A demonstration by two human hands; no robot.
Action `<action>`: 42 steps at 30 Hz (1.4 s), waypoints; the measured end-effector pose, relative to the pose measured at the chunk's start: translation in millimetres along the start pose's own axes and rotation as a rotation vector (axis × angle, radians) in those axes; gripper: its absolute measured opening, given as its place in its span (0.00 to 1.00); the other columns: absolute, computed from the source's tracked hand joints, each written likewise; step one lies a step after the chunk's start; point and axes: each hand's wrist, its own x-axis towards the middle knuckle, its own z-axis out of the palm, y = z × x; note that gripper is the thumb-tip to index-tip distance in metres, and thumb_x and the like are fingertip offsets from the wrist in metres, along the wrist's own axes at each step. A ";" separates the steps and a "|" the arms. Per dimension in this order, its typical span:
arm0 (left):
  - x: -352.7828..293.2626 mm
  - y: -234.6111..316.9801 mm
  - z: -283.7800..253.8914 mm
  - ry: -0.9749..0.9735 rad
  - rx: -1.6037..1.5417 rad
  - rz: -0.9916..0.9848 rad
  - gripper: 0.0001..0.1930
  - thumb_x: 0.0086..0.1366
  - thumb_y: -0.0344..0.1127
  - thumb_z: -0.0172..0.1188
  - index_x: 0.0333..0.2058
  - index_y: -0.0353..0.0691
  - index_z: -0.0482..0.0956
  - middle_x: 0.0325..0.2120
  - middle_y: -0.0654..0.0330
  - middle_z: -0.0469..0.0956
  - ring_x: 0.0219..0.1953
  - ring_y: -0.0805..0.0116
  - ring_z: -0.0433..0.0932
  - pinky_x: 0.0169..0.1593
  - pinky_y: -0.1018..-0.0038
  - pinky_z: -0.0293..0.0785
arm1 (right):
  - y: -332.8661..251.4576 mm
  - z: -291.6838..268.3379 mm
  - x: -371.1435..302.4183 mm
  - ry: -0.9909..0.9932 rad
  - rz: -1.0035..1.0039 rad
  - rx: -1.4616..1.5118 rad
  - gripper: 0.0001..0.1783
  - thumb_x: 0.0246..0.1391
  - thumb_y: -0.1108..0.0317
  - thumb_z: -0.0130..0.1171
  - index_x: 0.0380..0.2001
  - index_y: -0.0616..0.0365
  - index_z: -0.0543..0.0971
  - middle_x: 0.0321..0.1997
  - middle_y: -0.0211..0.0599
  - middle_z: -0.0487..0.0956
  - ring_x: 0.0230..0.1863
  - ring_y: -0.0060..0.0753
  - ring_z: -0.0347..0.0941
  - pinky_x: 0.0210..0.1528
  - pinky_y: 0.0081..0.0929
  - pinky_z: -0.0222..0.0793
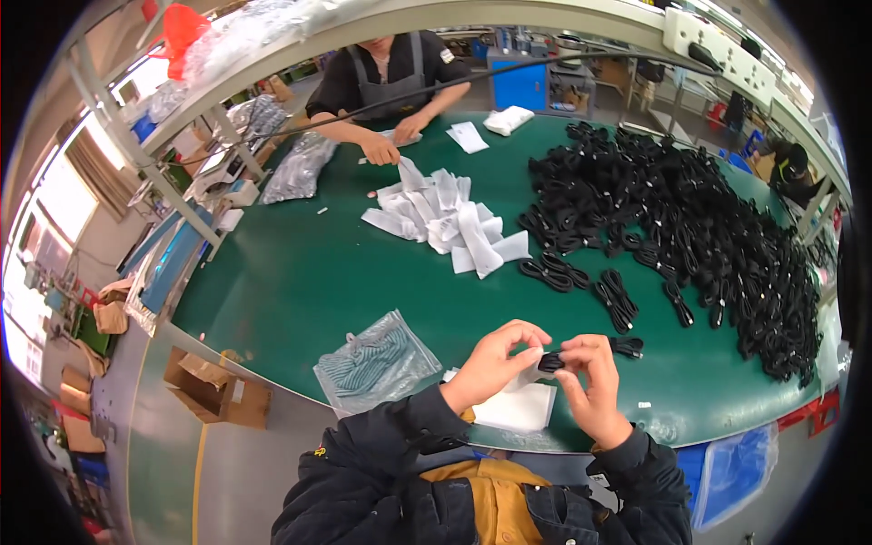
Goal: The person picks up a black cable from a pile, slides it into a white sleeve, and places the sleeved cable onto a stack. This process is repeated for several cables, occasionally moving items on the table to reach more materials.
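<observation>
Near the front edge of the table my two hands meet over a small coiled black cable [550, 362]. My right hand [592, 386] pinches the cable's right end between thumb and fingers. My left hand [498, 365] is closed on a thin white sleeve [530, 373] at the cable's left end; how far the cable sits inside it, I cannot tell. Below them lies a stack of flat white sleeves [518, 409]. Another coiled cable [627, 347] rests just beyond my right hand.
A large heap of coiled black cables [690, 227] covers the table's right side. White filled sleeves [445, 218] lie piled mid-table, where a co-worker's hand [379, 148] touches one. A clear bag with grey-green cord [372, 359] lies left of my hands. A shelf beam [436, 20] crosses above.
</observation>
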 end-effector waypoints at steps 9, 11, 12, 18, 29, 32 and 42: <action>19.7 6.9 -3.7 -0.132 -0.425 -0.252 0.09 0.74 0.37 0.54 0.44 0.37 0.73 0.46 0.62 0.74 0.47 0.74 0.74 0.52 0.74 0.72 | -8.9 -6.4 20.8 -0.183 -0.170 -0.290 0.23 0.50 0.82 0.65 0.50 0.60 0.74 0.43 0.37 0.76 0.33 0.23 0.71 0.34 0.20 0.69; 20.9 3.5 -1.2 -0.180 -0.489 -0.295 0.10 0.74 0.37 0.53 0.45 0.37 0.73 0.46 0.62 0.74 0.48 0.75 0.74 0.52 0.74 0.72 | -3.8 -5.8 17.2 -0.172 -0.169 -0.316 0.22 0.51 0.81 0.65 0.50 0.60 0.74 0.41 0.36 0.76 0.32 0.21 0.71 0.33 0.20 0.69; 20.2 -1.2 3.0 -0.135 -0.570 -0.245 0.09 0.75 0.38 0.52 0.44 0.38 0.73 0.45 0.62 0.74 0.45 0.75 0.74 0.50 0.75 0.72 | 1.2 -2.5 14.2 -0.095 -0.097 -0.253 0.20 0.52 0.81 0.64 0.49 0.61 0.74 0.40 0.34 0.76 0.32 0.20 0.71 0.33 0.19 0.69; 9.0 -24.8 23.5 0.065 -0.670 -0.159 0.17 0.79 0.46 0.39 0.50 0.39 0.70 0.44 0.61 0.74 0.45 0.74 0.74 0.51 0.73 0.71 | 13.8 7.8 25.1 0.070 0.298 0.083 0.12 0.57 0.80 0.62 0.44 0.63 0.75 0.41 0.33 0.77 0.31 0.16 0.73 0.29 0.17 0.70; -5.6 -19.9 32.9 -0.091 -0.534 -0.212 0.25 0.76 0.54 0.43 0.55 0.37 0.67 0.41 0.60 0.76 0.42 0.73 0.76 0.46 0.73 0.74 | 9.0 -3.3 11.6 -0.016 0.022 -0.129 0.03 0.58 0.78 0.61 0.34 0.65 0.76 0.41 0.36 0.74 0.28 0.16 0.70 0.29 0.14 0.67; -10.8 -26.9 26.7 -0.252 -0.298 -0.211 0.29 0.74 0.56 0.48 0.59 0.35 0.66 0.45 0.59 0.76 0.47 0.73 0.76 0.51 0.74 0.73 | 3.6 -13.2 20.1 0.090 0.303 0.205 0.04 0.59 0.76 0.61 0.35 0.64 0.76 0.39 0.34 0.74 0.29 0.16 0.70 0.30 0.14 0.67; 18.3 6.9 -36.5 0.258 1.039 0.472 0.18 0.62 0.33 0.64 0.49 0.33 0.74 0.42 0.49 0.77 0.42 0.53 0.77 0.47 0.65 0.74 | 68.5 -107.3 -0.7 -0.119 -0.025 -1.025 0.15 0.53 0.72 0.64 0.44 0.59 0.76 0.41 0.38 0.76 0.37 0.35 0.74 0.36 0.28 0.69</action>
